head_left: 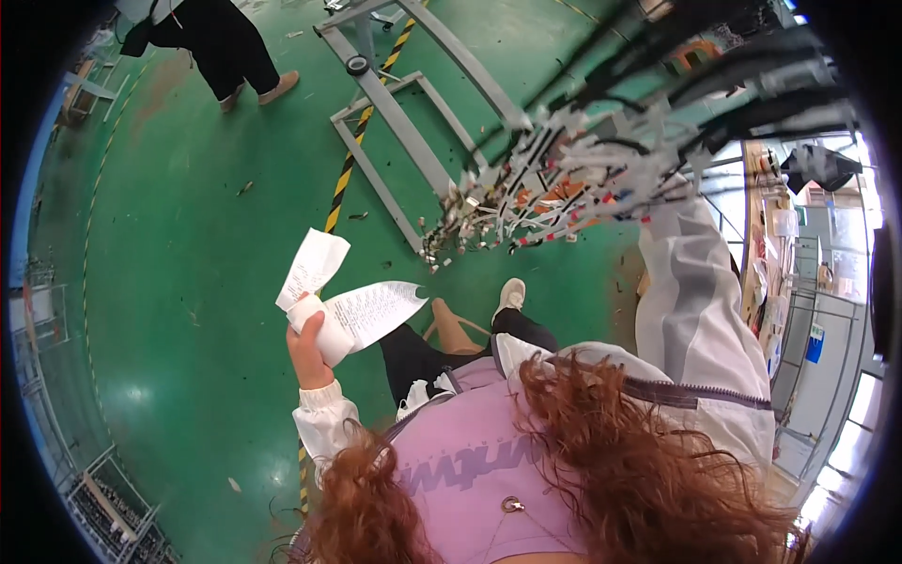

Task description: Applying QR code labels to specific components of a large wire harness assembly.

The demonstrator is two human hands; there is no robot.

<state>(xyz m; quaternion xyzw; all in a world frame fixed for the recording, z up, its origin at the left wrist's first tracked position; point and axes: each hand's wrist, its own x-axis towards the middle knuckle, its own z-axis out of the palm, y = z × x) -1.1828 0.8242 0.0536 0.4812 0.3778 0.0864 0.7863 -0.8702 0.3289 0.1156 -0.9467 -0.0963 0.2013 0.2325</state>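
Note:
My left hand (307, 352) is closed around a folded white paper strip (374, 314) with rows of small print. One end of the strip sticks up past my fingers, and the other curls out to the right. My right arm (691, 282), in a white and grey sleeve, reaches forward on the right. Its hand is hidden among a large bundle of wiring harnesses (573, 179). Black and white cables end there in many small white, orange and red connectors. The bundle is smeared by motion, so its separate wires are hard to make out.
Ahead stands a grey metal frame (413, 141) on the green floor (216, 310). Yellow-black tape (343, 188) runs beneath it. Another person in black trousers (211, 42) stands at the far left. Metal racks (108, 508) line the left edge, and shelving (799, 320) the right.

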